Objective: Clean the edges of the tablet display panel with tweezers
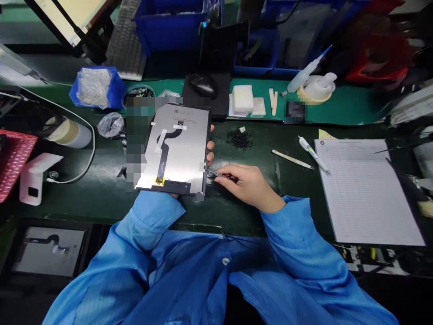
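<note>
A tablet display panel [186, 149], silver back upward, rests in my left hand [210, 145]. Only the fingertips curl round its right edge; the palm is hidden underneath. A dark ribbon cable [163, 158] with strips of white tape runs down the panel's back. My right hand [248, 183] pinches a pair of thin metal tweezers [220, 175]. Their tips meet the panel's lower right edge, close to a small pale tab. Whether they grip that tab I cannot make out.
Black scraps [239, 139] lie right of the panel, near a pale stick [292, 159]. A pen [314, 155] overlaps a lined paper pad [368, 194]. Behind are a mouse [203, 85], white sponge block [242, 99] and blue bin [115, 85]. Another panel [49, 250] lies lower left.
</note>
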The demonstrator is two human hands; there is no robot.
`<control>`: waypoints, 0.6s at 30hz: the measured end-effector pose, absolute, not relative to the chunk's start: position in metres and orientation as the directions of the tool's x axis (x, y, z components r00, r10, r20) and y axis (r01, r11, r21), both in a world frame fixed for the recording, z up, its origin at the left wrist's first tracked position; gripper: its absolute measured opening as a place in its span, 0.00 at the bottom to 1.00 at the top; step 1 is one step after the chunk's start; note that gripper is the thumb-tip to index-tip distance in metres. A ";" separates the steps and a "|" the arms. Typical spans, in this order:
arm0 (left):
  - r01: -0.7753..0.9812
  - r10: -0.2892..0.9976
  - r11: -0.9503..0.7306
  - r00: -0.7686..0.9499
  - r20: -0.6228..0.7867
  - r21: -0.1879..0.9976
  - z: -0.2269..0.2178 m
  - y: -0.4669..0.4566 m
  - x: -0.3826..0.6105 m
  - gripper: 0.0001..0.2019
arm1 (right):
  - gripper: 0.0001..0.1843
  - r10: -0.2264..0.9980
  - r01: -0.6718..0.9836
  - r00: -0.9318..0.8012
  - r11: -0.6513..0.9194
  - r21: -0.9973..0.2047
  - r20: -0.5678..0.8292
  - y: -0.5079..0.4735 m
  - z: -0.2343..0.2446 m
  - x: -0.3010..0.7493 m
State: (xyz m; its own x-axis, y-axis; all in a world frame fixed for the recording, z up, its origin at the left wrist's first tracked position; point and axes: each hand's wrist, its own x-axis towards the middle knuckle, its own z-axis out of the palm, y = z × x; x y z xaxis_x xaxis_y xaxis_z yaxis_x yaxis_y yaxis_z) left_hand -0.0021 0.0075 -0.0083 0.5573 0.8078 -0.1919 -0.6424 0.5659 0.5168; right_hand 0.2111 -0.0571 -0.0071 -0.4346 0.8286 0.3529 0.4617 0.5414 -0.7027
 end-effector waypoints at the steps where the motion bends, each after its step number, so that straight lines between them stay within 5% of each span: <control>1: -0.646 0.798 0.576 0.576 -0.175 0.501 -0.010 0.008 -0.003 0.46 | 0.07 0.816 0.461 -0.448 0.562 -0.687 0.367 -0.057 -0.006 0.211; 18: -0.629 0.798 0.578 0.569 -0.198 0.520 0.000 0.006 -0.003 0.47 | 0.06 0.865 0.452 -0.419 0.461 -0.763 0.275 -0.057 -0.008 0.212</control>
State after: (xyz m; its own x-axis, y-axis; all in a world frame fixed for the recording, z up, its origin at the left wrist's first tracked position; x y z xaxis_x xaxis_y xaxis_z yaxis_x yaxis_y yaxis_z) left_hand -0.0034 0.0055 -0.0002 0.5689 0.7981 -0.1985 -0.6289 0.5777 0.5203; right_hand 0.2121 -0.0571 -0.0076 -0.4192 0.8654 0.2746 0.4523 0.4613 -0.7633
